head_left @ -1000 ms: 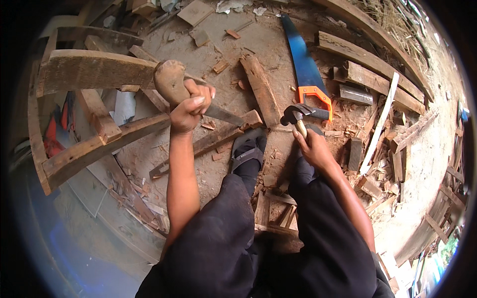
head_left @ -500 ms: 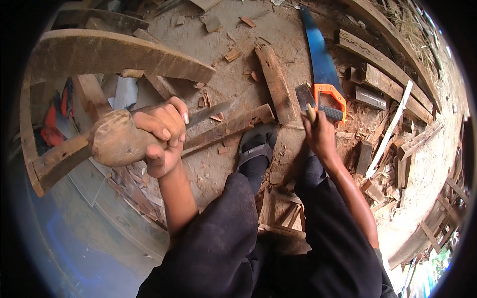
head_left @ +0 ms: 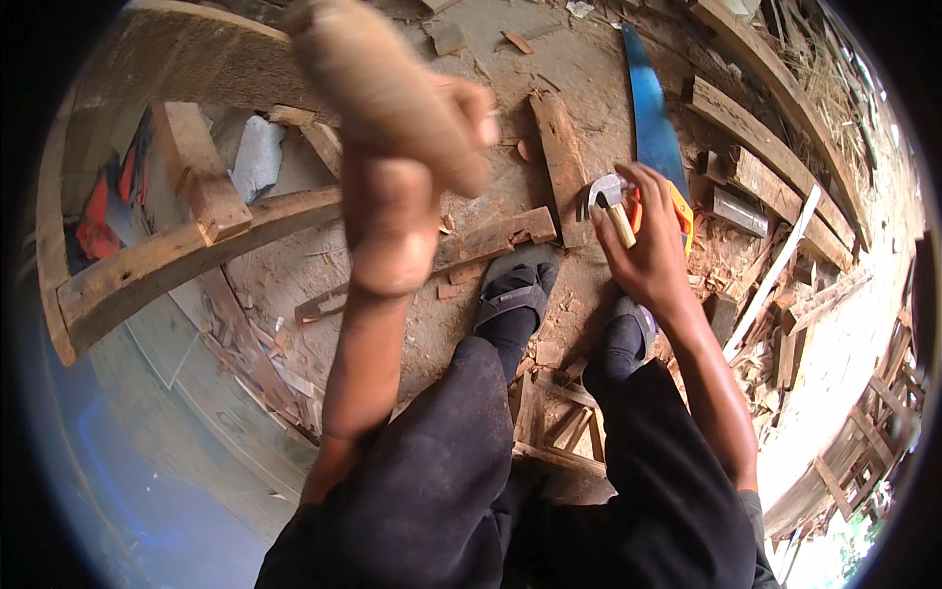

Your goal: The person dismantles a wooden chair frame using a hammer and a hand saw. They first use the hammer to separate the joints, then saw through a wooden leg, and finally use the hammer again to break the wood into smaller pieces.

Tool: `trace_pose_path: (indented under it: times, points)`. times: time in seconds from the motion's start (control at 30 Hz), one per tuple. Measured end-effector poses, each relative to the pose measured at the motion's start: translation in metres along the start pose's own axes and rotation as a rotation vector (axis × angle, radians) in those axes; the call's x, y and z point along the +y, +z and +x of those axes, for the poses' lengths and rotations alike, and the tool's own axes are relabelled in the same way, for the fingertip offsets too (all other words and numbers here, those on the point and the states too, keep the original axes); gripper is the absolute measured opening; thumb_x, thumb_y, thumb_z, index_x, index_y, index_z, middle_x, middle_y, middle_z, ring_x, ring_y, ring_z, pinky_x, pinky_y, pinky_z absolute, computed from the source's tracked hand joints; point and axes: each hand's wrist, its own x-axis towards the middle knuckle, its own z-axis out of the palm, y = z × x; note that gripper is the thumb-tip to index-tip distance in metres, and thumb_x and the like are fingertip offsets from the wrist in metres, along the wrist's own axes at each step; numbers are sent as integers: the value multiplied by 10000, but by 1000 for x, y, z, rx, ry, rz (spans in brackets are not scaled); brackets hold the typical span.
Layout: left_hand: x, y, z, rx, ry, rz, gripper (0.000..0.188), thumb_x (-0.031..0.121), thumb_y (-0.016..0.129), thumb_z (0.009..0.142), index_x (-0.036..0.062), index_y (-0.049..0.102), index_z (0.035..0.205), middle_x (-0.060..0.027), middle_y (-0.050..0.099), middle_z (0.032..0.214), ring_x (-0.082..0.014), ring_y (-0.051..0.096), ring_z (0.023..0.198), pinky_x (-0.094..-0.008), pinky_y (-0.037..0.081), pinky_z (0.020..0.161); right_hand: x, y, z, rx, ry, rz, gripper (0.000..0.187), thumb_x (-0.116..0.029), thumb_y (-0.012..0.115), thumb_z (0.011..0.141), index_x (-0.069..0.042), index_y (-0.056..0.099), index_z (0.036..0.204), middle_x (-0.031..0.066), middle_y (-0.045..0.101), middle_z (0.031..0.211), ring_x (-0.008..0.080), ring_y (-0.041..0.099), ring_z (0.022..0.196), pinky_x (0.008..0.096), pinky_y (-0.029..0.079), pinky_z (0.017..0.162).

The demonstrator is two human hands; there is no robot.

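My left hand (head_left: 392,221), smeared by motion, is closed around a club-shaped wooden mallet (head_left: 378,83) raised at the upper left. The mallet is thick, brown and rounded. In my right hand (head_left: 651,245) is a short tool with a pale wooden handle (head_left: 623,226) and a curved grey metal head (head_left: 604,188); its exact kind is unclear. Just beyond that hand a handsaw (head_left: 655,123) lies on the ground, its blade blue. My right fingers partly cover the saw's orange handle (head_left: 684,221).
On the left stands a curved wooden frame (head_left: 196,240) with a crosspiece (head_left: 201,172). A plank (head_left: 557,167) and a beam (head_left: 491,243) lie before my feet. Timber pieces (head_left: 775,177) and a pale strip (head_left: 775,270) are heaped at the right, among scattered chips.
My left hand has swung the mallet up and to the right, off the wooden frame. My right hand has lifted slightly and turned its tool, now partly covering the saw handle.
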Motion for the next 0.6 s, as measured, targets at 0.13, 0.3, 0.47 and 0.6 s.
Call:
trace_pose_path:
  times: [0.13,0.3,0.47,0.6]
  points:
    - [3,21,2,-105,-116,65,506,306,655,956,-16,465,1295,-133,611,1142,-217,588,1056,-364,461,931,-87,-37,37,6,-280,381,704,-143,769,843,-28,422,1444,252,520,1376,402,541,1268,435,456,1042]
    - [0,26,9,-71,111,579,657,258,887,779,-33,545,1259,-135,618,1206,-224,601,1134,-394,482,955,-94,-48,60,91,-357,234,629,-23,749,833,-76,471,1394,201,665,1162,328,697,1004,369,555,859]
    - [-20,-20,-60,-100,-333,610,936,614,854,668,29,539,1327,-131,574,1351,-292,518,1307,-427,367,1128,-79,-50,69,175,-285,787,327,38,580,971,15,483,1283,132,658,1055,211,672,973,326,554,825]
    - [-96,-63,-185,-397,-464,1177,883,570,841,696,71,526,1354,-150,610,1307,-332,572,1238,-449,419,1074,-76,-61,72,139,-111,810,260,-14,641,967,22,546,1206,122,670,966,213,680,892,319,558,801]
